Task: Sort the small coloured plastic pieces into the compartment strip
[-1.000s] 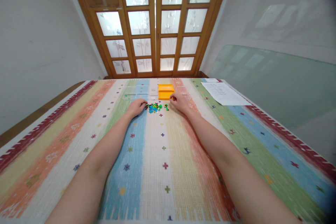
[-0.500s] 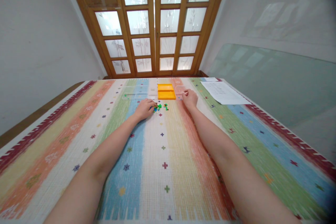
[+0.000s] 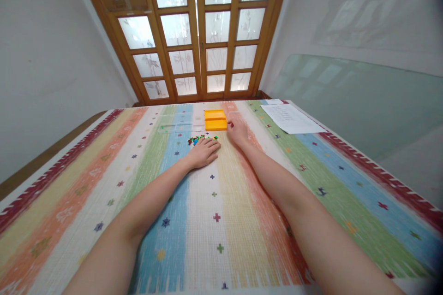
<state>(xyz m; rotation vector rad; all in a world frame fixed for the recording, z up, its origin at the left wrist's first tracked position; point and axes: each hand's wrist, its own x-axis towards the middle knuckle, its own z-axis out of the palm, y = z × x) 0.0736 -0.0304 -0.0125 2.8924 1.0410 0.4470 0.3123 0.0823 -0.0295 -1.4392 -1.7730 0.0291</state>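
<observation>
Pieces (image 3: 195,140) lay before the box (image 3: 216,125), your spread left hand (image 3: 204,153) seemingly gathering them. Beside the box, your right hand (image 3: 238,132) apparently pinched a red piece (image 3: 231,124), needing steadiness.

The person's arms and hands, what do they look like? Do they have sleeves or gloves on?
The long, tapering left arm and right arm are bare where they show: no sleeves, watch or bracelet to be seen. Each gets slimmer toward the wrist. The left hand and right hand wear no gloves. They're too small here to make out nails or tiny marks.
</observation>
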